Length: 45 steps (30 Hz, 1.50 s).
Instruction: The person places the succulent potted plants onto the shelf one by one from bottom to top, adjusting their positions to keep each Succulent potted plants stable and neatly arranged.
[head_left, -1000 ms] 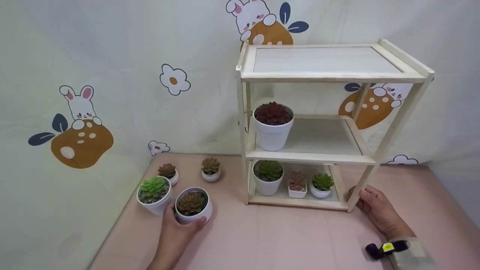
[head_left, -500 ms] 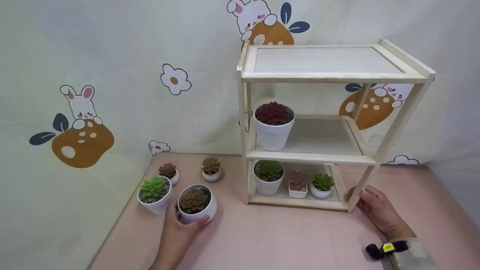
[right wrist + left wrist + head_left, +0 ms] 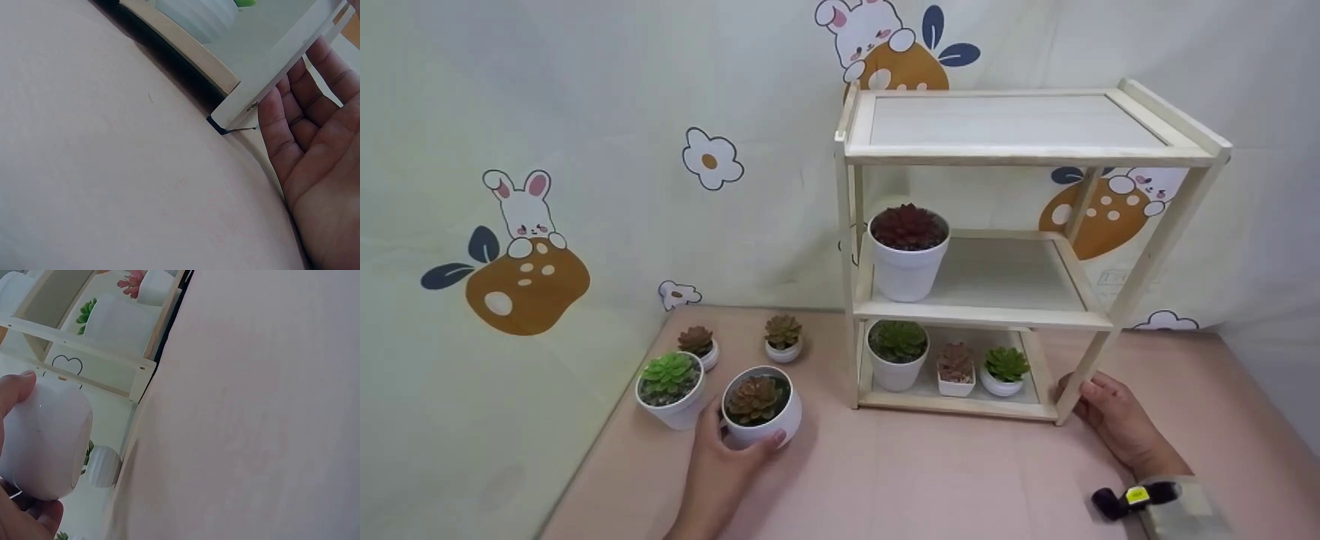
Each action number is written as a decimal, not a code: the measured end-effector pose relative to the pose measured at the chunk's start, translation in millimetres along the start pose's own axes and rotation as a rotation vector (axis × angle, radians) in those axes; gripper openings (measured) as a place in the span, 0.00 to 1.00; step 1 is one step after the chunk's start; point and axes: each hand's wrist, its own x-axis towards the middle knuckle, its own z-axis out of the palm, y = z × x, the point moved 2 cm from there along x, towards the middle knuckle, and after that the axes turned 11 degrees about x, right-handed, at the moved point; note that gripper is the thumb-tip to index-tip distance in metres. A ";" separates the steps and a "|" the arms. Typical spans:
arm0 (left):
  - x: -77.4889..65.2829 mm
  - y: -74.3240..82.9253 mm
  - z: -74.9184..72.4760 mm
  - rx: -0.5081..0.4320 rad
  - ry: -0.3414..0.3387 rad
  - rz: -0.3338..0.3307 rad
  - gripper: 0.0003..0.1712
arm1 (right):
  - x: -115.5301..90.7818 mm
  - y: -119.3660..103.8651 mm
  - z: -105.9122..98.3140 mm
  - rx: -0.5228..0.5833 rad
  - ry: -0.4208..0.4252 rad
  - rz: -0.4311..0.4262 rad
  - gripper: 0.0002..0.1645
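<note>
**Eight Potted Succulents: One Held, Three Loose, Four Shelved**

Two hands are at work. The left hand [image 3: 729, 456] has its thumb and fingers wrapped round one brown succulent in a rounded white pot [image 3: 762, 412], raised above the pink counter [image 3: 930, 480], left of the rack. The right hand [image 3: 1117, 424] pinches one front post of the single wooden rack [image 3: 982, 316], thumb on one side, fingertips on the other.

Three more plants stand on the counter, all near the left hand: one bright green succulent in a larger white pot [image 3: 670, 391], just beside that hand, and two small ones behind, a reddish-brown succulent [image 3: 698, 346] and an olive-brown succulent [image 3: 783, 339].

The rack has three shelves. The middle one carries one dark red succulent [image 3: 908, 255] at its left end. The bottom one carries three in a row: a large green succulent [image 3: 898, 356], a pinkish succulent in a squarish pot [image 3: 955, 369] and a small green succulent [image 3: 1004, 371].

Three rabbit prints, two cut off or partly covered, show on the wall cloth [image 3: 615, 97].
</note>
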 end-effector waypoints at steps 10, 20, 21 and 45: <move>-4.1 3.2 2.5 -0.014 0.023 0.043 0.68 | -0.9 0.6 -1.7 0.004 0.007 0.005 0.20; -8.6 8.7 4.2 -0.021 0.019 0.054 0.68 | 0.1 0.7 -3.1 0.021 -0.049 -0.002 0.21; -9.2 9.2 4.6 -0.024 0.025 0.063 0.67 | 0.5 0.6 -3.0 0.020 -0.049 -0.002 0.21; -29.4 33.6 13.8 0.019 0.005 0.109 0.66 | 2.1 1.8 -4.2 -0.001 -0.004 0.017 0.20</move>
